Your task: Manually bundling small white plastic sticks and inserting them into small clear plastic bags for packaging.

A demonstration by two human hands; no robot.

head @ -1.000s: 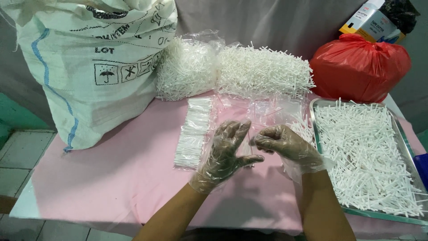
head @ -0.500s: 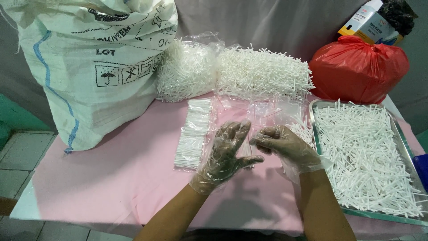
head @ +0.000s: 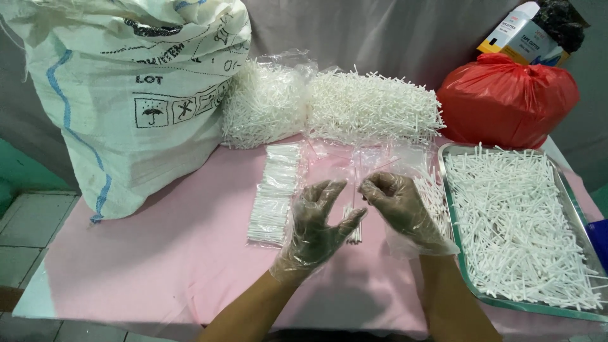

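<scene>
Almost nothing has moved since the earlier frame: our two gloved hands hold the same pose over the middle of the pink table (head: 145, 266), only a little closer together.

At the table's back left corner slumps a big white woven sack (head: 136, 88). Along the back edge lie two clear bags of white sticks (head: 329, 104), and a tied red plastic bag (head: 506, 101) sits at the back right corner. A metal tray (head: 446, 190) heaped with loose white sticks (head: 519, 215) runs along the right edge.

Near the centre lies a filled flat packet of sticks (head: 273, 193), with empty clear pouches (head: 354, 158) just behind our hands.

Our left hand (head: 315, 225) is half open, fingers curled, thumb reaching toward a small bundle of sticks (head: 354, 221) that stands between the hands. Our right hand (head: 399, 209) is closed in a loose pinch, seemingly on the thin pouch film at the bundle's top; we cannot tell for sure.

To do this step well, we judge the sticks should be kept parallel and ends even, the film held taut and open.
</scene>
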